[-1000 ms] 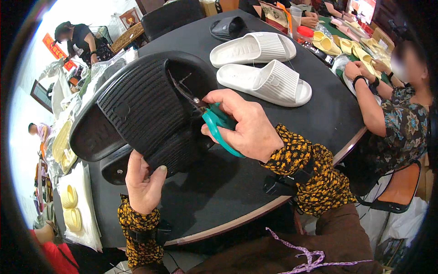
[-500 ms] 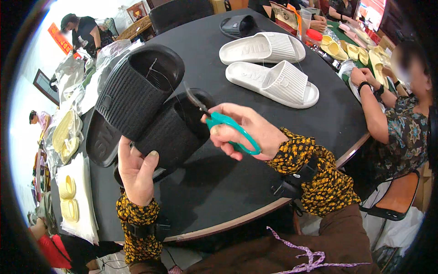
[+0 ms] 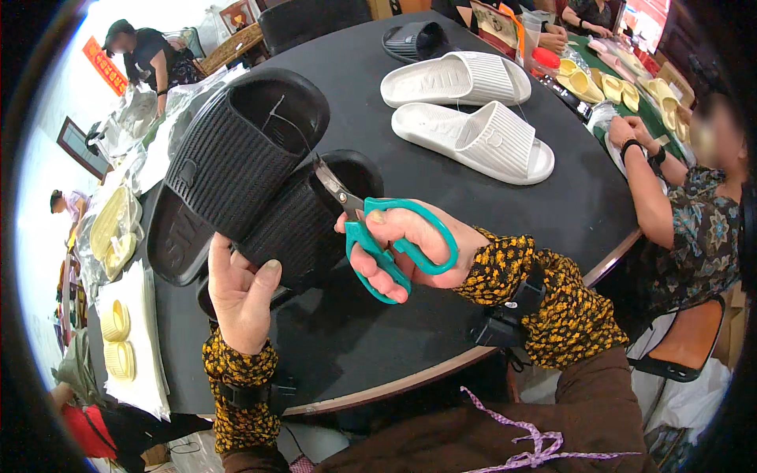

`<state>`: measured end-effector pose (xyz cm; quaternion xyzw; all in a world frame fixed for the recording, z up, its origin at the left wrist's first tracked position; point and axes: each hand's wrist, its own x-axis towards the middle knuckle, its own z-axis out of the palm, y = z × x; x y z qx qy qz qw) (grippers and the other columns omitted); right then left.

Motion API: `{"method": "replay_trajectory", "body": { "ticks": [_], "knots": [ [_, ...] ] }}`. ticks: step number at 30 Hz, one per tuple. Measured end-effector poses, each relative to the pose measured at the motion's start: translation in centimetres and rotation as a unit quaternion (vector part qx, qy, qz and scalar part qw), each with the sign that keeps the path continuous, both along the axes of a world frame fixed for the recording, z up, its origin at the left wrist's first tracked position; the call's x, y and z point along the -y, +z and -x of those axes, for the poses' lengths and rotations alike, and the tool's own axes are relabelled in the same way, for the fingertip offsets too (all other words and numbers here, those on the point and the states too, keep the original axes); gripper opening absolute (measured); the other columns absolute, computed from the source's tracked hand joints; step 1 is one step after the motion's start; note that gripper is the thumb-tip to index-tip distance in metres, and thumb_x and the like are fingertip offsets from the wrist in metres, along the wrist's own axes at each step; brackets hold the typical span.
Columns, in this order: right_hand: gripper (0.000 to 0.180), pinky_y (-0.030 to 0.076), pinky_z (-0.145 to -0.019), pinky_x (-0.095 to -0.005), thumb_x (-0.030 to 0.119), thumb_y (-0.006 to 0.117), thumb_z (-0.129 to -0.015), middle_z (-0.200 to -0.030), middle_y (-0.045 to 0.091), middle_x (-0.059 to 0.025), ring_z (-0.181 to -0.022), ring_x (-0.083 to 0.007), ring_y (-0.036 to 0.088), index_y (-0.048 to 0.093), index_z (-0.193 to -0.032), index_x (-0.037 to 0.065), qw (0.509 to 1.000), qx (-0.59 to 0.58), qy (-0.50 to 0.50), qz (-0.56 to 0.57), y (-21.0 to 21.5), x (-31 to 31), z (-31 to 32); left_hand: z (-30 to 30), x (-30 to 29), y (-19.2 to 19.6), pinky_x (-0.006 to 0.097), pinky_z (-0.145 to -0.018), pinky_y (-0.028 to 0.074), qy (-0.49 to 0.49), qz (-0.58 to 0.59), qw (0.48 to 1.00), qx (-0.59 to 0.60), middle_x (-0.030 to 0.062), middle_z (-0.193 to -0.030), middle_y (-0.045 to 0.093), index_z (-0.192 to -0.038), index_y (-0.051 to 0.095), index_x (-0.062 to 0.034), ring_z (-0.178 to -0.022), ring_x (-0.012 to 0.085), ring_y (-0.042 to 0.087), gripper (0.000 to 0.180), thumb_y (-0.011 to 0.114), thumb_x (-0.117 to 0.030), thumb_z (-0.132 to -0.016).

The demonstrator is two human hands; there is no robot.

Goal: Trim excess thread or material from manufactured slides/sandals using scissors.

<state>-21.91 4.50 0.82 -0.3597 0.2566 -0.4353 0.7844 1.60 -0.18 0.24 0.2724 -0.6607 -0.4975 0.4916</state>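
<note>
My left hand grips a pair of black slide sandals by the heel end, holding them tilted up above the black round table. A thin thread runs across the upper sandal's strap. My right hand holds teal-handled scissors, fingers through the loops. The blades point up-left and touch the black sandals near the strap.
Two white slide sandals lie on the table's far side, with another black sandal behind them. A person in a patterned top sits at the right. Yellow sandals lie at the back right, bagged ones at the left.
The black sandals have been lifted and tilted more upright. My right hand with the scissors has drawn back to the right, the blades now at the strap's lower edge.
</note>
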Motion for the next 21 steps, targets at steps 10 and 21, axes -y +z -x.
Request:
{"method": "replay_trajectory", "body": {
  "ticks": [10,21],
  "knots": [
    [0.037,0.045,-0.049,-0.0298,0.034,0.048,-0.092,-0.077,0.057,-0.0077,-0.06,-0.0173,0.056,0.044,-0.111,0.004,0.999,0.032,-0.006,-0.028,0.03,-0.03,0.1,-0.1,0.06,-0.27,0.024,-0.082,0.044,-0.014,0.015,1.0,0.012,0.0157,-0.123,0.05,-0.139,0.019,-0.0002,-0.11,0.0185,0.052,0.065,0.047,0.012,-0.082],
    [0.034,0.035,-0.04,-0.0278,0.032,0.051,-0.09,-0.068,0.051,-0.0047,-0.048,-0.0132,0.045,0.046,-0.107,0.003,0.998,0.037,-0.044,-0.031,0.21,-0.03,0.06,0.03,0.09,-0.34,0.024,-0.081,0.045,-0.014,0.014,1.0,-0.006,0.0153,-0.122,0.051,-0.139,0.02,-0.0005,-0.11,0.0184,0.053,0.066,0.046,0.013,-0.081]
  ]
}}
